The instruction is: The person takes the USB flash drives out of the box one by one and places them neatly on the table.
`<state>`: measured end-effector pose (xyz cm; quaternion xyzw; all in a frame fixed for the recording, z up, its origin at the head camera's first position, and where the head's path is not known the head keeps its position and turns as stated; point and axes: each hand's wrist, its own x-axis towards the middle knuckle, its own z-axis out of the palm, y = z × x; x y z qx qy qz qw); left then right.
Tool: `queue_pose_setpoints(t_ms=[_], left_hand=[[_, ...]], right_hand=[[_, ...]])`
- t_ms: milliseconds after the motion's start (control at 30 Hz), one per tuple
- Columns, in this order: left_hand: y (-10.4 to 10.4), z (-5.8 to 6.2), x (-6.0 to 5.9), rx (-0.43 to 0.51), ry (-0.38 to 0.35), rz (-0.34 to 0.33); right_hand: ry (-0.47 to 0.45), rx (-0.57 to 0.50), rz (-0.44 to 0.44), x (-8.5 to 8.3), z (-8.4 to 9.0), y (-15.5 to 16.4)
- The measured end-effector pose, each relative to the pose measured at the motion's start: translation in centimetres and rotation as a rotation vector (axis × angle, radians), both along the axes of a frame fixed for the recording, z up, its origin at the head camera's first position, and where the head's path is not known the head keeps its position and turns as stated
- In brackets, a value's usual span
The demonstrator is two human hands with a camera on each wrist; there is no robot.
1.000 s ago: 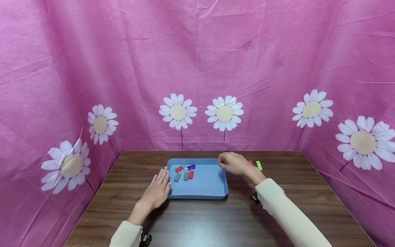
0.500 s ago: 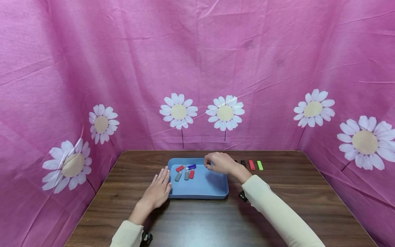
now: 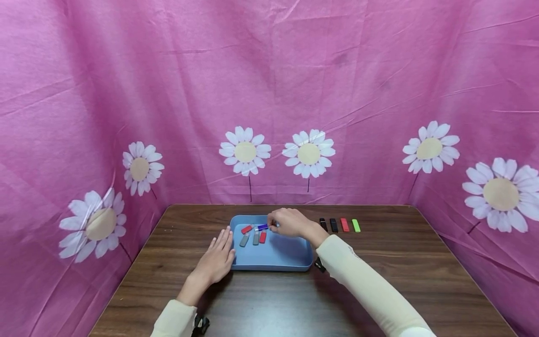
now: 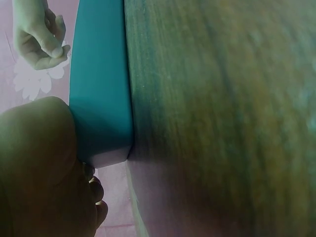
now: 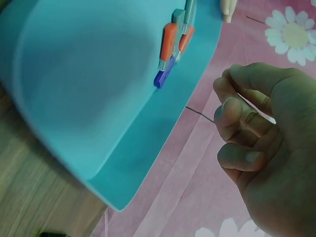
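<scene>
Now my right grip (image 3: 286, 223) hovers over the blue tray (image 3: 290, 262), fingers curled on nothing, nr the purple stick (image 3: 263, 227); left grip (image 3: 216, 257) flat vs tray's left wall. Could knock the neighbouring sticks.

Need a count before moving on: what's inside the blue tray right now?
In the blue tray lie two red sticks, two grey ones and a purple one at the right hand. That hand covers the tray's far right corner.

Right hand (image 3: 288, 223) moved left over tray (image 3: 273, 262)
</scene>
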<state>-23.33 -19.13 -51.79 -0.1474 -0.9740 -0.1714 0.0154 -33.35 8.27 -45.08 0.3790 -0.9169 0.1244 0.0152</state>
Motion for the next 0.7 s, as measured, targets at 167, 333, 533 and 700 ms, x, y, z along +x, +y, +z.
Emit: queue_pose_setpoints(t_ms=[167,333,533,700], left_hand=[[0.0,0.0,0.0,-0.003,-0.008,0.002],[0.0,0.0,0.0,-0.001,-0.009,0.006],[0.0,0.0,0.0,-0.004,-0.008,0.005],[0.0,-0.1,-0.1,0.000,-0.007,0.005]], right_hand=[[-0.007,0.019,0.004,-0.5,-0.2,-1.1],[-0.029,0.023,0.009,-1.0,-0.5,-2.4],[-0.048,0.032,0.009,-1.6,-1.1,-3.9],[-0.079,0.037,-0.004,-1.9,-1.2,-5.1]])
